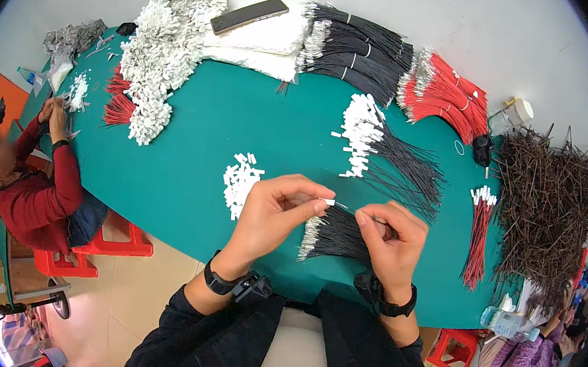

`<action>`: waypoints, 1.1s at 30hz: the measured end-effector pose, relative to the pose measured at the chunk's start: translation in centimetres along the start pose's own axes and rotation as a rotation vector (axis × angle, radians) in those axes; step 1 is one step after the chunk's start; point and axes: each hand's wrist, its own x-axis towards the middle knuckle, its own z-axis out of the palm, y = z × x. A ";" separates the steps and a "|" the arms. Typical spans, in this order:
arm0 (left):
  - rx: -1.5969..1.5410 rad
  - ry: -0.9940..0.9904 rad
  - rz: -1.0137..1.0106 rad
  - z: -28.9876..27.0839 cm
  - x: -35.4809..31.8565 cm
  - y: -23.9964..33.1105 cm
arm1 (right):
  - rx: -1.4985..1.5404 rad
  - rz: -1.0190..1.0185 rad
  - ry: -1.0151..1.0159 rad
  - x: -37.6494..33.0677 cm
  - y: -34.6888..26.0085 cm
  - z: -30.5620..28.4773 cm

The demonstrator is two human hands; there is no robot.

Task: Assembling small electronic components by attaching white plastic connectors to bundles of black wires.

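My left hand (276,214) pinches a small white connector (328,202) between thumb and fingers above the green table (205,138). My right hand (388,240) holds a thin black wire (350,208) whose bare tip points at the connector, almost touching it. Under my hands lies a bundle of black wires (335,234) with silver ends. A little heap of loose white connectors (240,181) rests just left of my left hand. Further back, finished black wires with white connectors (383,150) lie in a fan.
At the back lie white connector bunches (160,55), a phone (248,15), black wire bundles (358,50) and red wire bundles (443,95). A brown wire heap (546,203) and red wires (478,235) lie right. A person in red (36,185) works at the left.
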 end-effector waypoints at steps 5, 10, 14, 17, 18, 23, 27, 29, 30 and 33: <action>-0.013 -0.006 -0.054 -0.3 -0.1 -0.4 | -0.002 -0.025 -0.027 0.1 0.2 0.0; -0.018 -0.004 -0.055 -0.4 -0.1 -0.5 | -0.005 -0.035 -0.045 0.2 0.3 0.0; 0.032 -0.001 -0.034 -0.4 -0.1 -0.6 | 0.009 -0.015 -0.069 0.2 0.1 0.1; 0.045 0.018 -0.028 -0.3 -0.2 -0.3 | -0.037 -0.046 -0.072 0.2 0.0 0.1; 0.044 0.018 -0.027 -0.3 -0.2 -0.3 | -0.037 -0.046 -0.072 0.3 -0.1 0.1; 0.091 0.016 0.019 -0.1 -0.2 -0.3 | -0.093 -0.121 -0.079 0.2 0.1 0.4; 0.122 0.021 0.017 0.1 -0.3 -0.3 | -0.111 -0.145 -0.075 0.3 0.3 0.4; 0.127 0.022 0.015 0.0 -0.4 -0.5 | -0.098 -0.133 -0.075 0.1 0.1 0.5; 0.127 0.022 0.015 0.1 -0.4 -0.6 | -0.098 -0.133 -0.075 0.0 0.2 0.6; 0.117 0.023 0.016 0.3 -0.4 -0.7 | -0.070 -0.141 -0.059 0.2 0.7 0.8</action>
